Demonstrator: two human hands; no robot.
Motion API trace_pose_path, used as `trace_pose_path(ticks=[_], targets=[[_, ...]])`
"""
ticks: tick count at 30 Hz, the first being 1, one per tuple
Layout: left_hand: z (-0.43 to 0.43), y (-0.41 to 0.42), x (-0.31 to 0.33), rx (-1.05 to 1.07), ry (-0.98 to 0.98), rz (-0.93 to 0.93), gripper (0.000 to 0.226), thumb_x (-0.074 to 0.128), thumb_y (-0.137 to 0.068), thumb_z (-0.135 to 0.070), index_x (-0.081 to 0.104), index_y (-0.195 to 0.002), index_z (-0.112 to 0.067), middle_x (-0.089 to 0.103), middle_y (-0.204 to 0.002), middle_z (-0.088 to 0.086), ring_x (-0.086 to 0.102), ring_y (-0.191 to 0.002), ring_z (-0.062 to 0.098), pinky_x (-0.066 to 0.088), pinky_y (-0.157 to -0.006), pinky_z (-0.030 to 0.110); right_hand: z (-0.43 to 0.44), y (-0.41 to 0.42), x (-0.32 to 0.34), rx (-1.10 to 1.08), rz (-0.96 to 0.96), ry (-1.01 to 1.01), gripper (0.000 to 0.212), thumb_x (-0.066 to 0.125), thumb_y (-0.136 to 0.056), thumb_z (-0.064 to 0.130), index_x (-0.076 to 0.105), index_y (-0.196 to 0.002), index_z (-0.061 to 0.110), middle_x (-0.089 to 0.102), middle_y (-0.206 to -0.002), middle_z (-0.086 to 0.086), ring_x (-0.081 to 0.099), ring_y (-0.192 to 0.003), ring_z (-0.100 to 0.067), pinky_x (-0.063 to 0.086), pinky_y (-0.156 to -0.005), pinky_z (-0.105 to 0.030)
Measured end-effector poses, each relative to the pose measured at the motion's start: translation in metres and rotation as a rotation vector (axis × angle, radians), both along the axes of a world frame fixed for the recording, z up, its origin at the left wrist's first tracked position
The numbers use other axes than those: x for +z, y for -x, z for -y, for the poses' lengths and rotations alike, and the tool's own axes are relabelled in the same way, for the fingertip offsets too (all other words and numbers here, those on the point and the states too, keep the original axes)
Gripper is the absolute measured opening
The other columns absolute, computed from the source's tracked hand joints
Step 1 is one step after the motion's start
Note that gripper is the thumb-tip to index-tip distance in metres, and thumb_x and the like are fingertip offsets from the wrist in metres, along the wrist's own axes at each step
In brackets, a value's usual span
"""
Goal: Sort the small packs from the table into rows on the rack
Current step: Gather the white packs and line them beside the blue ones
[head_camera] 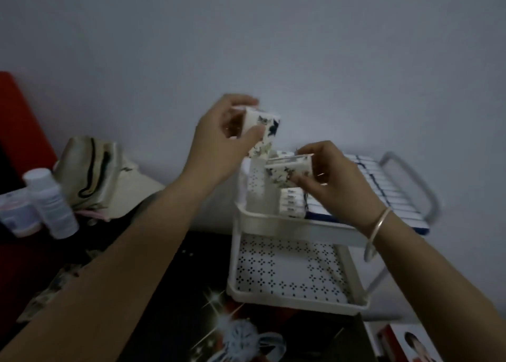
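My left hand pinches a small white pack with dark butterfly print, held tilted above the left end of the white two-tier rack. My right hand, with a pale bangle on its wrist, grips a second patterned pack lying sideways just over the rack's top tier. On that tier a row of small packs stands on edge near the left side. A long row of blue-and-white packs fills its right side. The lower tier shows its perforated floor.
A white bottle and a round tub stand at the left beside a folded cream cloth bag. Dark glossy table lies under the rack. A red surface sits far left; a printed box at bottom right.
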State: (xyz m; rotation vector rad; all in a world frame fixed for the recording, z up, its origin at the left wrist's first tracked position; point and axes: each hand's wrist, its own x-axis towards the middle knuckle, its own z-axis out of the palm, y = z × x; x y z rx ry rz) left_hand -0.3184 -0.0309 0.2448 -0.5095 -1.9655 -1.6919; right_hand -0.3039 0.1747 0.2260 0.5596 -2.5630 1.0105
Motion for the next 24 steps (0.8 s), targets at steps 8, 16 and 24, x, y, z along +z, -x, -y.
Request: trace_pose_path(ticks=[8, 16, 24], targets=[[-0.039, 0.033, -0.049, 0.250, 0.932, -0.100, 0.037, 0.068, -0.083, -0.029, 0.048, -0.114, -0.027, 0.065, -0.100, -0.008, 0.053, -0.089, 0.015, 0.038, -0.075, 0.024, -0.052, 0.047, -0.001, -0.152, 0.029, 0.078, 0.031, 0.061, -0.090, 0.029, 0.050, -0.118, 0.026, 0.070, -0.087, 0.007, 0.068, -0.057, -0.008, 0.056, -0.061, -0.033], [-0.044, 0.041, -0.057, 0.104, 1.531, -0.018, 0.052, 0.063, -0.083, -0.021, 0.047, -0.133, -0.017, 0.065, -0.112, 0.006, 0.061, -0.100, 0.025, 0.051, -0.086, 0.039, -0.017, 0.077, -0.017, -0.057, 0.002, 0.002, 0.026, 0.057, -0.092, 0.025, 0.050, -0.118, 0.027, 0.071, -0.096, 0.001, 0.069, -0.068, -0.012, 0.058, -0.069, -0.039], [-0.042, 0.040, -0.041, -0.150, 1.523, 0.151, 0.035, 0.064, -0.080, -0.022, 0.065, -0.115, -0.019, 0.068, -0.107, 0.002, 0.061, -0.101, 0.020, 0.050, -0.088, 0.036, 0.012, 0.094, -0.032, 0.006, -0.016, -0.298, 0.037, 0.055, -0.093, 0.022, 0.048, -0.129, 0.019, 0.070, -0.103, -0.006, 0.064, -0.092, -0.024, 0.048, -0.079, -0.033]])
